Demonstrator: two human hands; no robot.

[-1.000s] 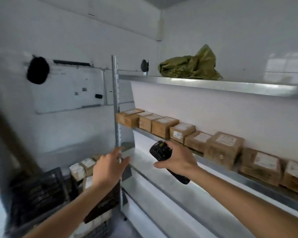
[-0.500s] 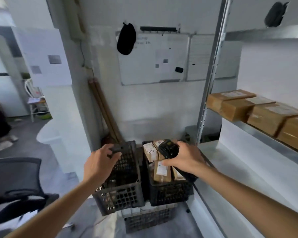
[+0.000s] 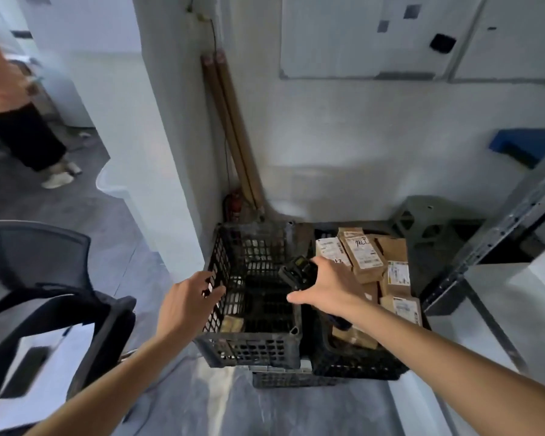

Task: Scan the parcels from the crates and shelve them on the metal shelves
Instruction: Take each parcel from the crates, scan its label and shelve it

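Grey floor [image 3: 177, 401], two black crates [image 3: 252, 347] side by side, office chair [image 3: 44, 278] left

To your left, a black chair [image 3: 44, 278]; wooden poles [image 3: 233, 133] lean in the corner; a whiteboard [image 3: 359, 36] hangs above; someone's legs [image 3: 29, 136] stand far left.

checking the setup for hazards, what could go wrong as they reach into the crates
The right hand grips the scanner, so only the left hand is free; a one-handed lift could drop a parcel. The right crate is heaped with tilted parcels, which might spill. The office chair crowds the left arm.
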